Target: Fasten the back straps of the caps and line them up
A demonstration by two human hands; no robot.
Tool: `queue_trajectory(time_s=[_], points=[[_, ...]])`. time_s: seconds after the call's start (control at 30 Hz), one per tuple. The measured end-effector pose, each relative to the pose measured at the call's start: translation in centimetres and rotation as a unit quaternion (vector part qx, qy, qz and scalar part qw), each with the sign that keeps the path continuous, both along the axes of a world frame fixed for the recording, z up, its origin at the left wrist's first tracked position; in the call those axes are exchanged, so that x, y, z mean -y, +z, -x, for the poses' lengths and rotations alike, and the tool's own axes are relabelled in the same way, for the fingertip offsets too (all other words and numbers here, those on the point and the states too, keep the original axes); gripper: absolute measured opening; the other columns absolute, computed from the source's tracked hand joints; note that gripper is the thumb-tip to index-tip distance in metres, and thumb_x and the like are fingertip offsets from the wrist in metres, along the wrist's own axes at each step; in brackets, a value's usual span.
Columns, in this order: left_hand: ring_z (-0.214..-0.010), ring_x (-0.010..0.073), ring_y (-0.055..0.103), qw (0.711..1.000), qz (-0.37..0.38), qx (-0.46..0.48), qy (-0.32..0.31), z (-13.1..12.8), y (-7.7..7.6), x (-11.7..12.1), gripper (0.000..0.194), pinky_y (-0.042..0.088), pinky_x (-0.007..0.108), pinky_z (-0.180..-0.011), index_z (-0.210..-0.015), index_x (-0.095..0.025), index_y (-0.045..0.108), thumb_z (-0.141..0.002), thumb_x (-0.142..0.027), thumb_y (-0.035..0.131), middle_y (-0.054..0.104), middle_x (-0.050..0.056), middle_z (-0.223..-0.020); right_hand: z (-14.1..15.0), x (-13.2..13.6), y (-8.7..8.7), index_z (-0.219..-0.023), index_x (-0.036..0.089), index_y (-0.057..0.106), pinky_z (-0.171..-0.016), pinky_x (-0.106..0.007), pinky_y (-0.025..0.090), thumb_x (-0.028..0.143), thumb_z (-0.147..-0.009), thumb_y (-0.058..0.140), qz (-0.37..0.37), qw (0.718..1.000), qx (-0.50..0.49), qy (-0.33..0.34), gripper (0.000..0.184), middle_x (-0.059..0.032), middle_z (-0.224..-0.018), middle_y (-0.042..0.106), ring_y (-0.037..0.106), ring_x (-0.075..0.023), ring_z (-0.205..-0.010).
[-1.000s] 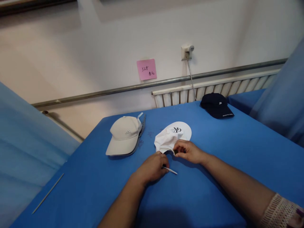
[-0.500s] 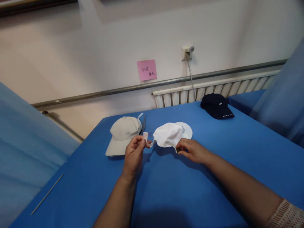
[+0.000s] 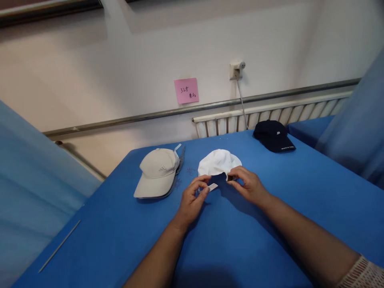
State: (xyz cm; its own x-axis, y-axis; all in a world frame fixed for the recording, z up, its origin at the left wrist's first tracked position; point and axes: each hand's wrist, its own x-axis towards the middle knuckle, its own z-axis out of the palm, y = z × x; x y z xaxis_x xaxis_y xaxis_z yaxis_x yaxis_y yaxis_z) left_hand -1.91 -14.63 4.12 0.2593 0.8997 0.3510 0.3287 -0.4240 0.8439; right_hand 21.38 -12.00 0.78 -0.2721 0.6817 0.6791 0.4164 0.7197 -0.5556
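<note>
A white cap point(image 3: 217, 161) lies on the blue table with its back opening toward me and its brim pointing away to the right. My left hand point(image 3: 193, 199) pinches the loose end of the cap's white back strap point(image 3: 213, 187), which sticks out beyond the fingertips. At the other side of the opening, my right hand point(image 3: 247, 183) grips the strap's dark buckle end point(image 3: 229, 177) between thumb and fingers. A gap of blue table shows between the two strap ends.
Left of the hands sit stacked caps, a beige cap point(image 3: 159, 170) on top. A black cap point(image 3: 273, 136) rests at the back right. A thin rod point(image 3: 59, 246) lies near the left edge. Behind are a radiator point(image 3: 222, 125), a metal rail point(image 3: 144, 117) and blue curtains point(image 3: 27, 192).
My left hand has moved right with the strap end, closer to my right hand. The white cap has turned and its crown stands rounder, while my right hand has shifted slightly up and right.
</note>
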Motion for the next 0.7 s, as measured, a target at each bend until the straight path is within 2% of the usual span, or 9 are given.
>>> queue_trajectory(time_s=[0.07, 0.17, 0.23, 0.33, 0.5, 0.6, 0.7], points=[[-0.119, 0.0247, 0.053, 0.999, -0.006, 0.017, 0.032, 0.1, -0.1, -0.1, 0.020, 0.036, 0.042, -0.106, -0.078, -0.019, 0.063, -0.088, -0.034, 0.057, 0.059, 0.010, -0.128, -0.3, -0.4, -0.1, -0.105, 0.024, 0.059, -0.075, -0.034, 0.051, 0.019, -0.087, 0.060, -0.023, 0.998, -0.034, -0.041, 0.020, -0.0056, -0.094, 0.064, 0.061, -0.0199, -0.086], [-0.123, 0.0263, 0.050, 0.995, 0.016, 0.058, 0.081, 0.1, -0.6, -0.5, 0.020, 0.032, 0.043, -0.109, -0.077, -0.019, 0.062, -0.086, -0.036, 0.060, 0.058, 0.010, -0.130, -0.6, -0.8, -0.2, -0.105, 0.025, 0.060, -0.082, -0.037, 0.050, 0.022, -0.086, 0.062, -0.034, 0.997, -0.051, -0.044, 0.019, -0.0062, -0.100, 0.064, 0.061, -0.0219, -0.095], [-0.123, 0.0274, 0.051, 0.988, 0.067, 0.109, 0.083, -0.2, -1.3, -0.8, 0.022, 0.033, 0.043, -0.107, -0.076, -0.018, 0.061, -0.084, -0.038, 0.062, 0.058, 0.011, -0.130, -0.5, -0.6, -0.1, -0.105, 0.025, 0.060, -0.087, -0.039, 0.049, 0.023, -0.086, 0.063, -0.028, 0.999, -0.031, -0.014, 0.019, -0.0064, -0.104, 0.065, 0.061, -0.0226, -0.099], [-0.122, 0.0267, 0.051, 0.969, 0.140, 0.194, 0.055, -0.6, -2.4, -1.2, 0.025, 0.038, 0.039, -0.102, -0.075, -0.017, 0.059, -0.083, -0.040, 0.064, 0.057, 0.012, -0.133, 0.1, 0.0, 0.1, -0.104, 0.024, 0.059, -0.086, -0.038, 0.047, 0.021, -0.087, 0.061, 0.011, 0.997, 0.053, 0.061, 0.018, -0.0057, -0.102, 0.067, 0.062, -0.0212, -0.095], [-0.116, 0.0243, 0.055, 0.936, 0.205, 0.286, 0.016, -1.1, -3.2, -1.2, 0.024, 0.044, 0.034, -0.092, -0.078, -0.016, 0.060, -0.081, -0.039, 0.067, 0.056, 0.011, -0.134, 1.0, 1.0, 0.5, -0.095, 0.021, 0.060, -0.080, -0.032, 0.044, 0.015, -0.082, 0.062, 0.076, 0.965, 0.207, 0.145, 0.014, -0.0034, -0.090, 0.066, 0.060, -0.0192, -0.087], [-0.112, 0.0231, 0.056, 0.936, 0.209, 0.282, 0.006, -1.1, -2.8, -1.0, 0.024, 0.046, 0.033, -0.089, -0.078, -0.016, 0.061, -0.081, -0.038, 0.068, 0.059, 0.011, -0.129, 1.1, 1.2, 0.4, -0.092, 0.020, 0.060, -0.074, -0.029, 0.042, 0.013, -0.079, 0.064, 0.103, 0.951, 0.247, 0.153, 0.015, -0.0035, -0.089, 0.066, 0.059, -0.0185, -0.084], [-0.100, 0.0197, 0.060, 0.955, 0.185, 0.229, 0.022, -0.8, -2.4, -1.0, 0.024, 0.048, 0.031, -0.085, -0.076, -0.016, 0.061, -0.080, -0.038, 0.069, 0.064, 0.009, -0.117, 1.0, 1.0, 0.1, -0.094, 0.020, 0.059, -0.070, -0.027, 0.041, 0.015, -0.081, 0.062, 0.123, 0.957, 0.229, 0.128, 0.014, -0.0035, -0.090, 0.065, 0.059, -0.0167, -0.080]])
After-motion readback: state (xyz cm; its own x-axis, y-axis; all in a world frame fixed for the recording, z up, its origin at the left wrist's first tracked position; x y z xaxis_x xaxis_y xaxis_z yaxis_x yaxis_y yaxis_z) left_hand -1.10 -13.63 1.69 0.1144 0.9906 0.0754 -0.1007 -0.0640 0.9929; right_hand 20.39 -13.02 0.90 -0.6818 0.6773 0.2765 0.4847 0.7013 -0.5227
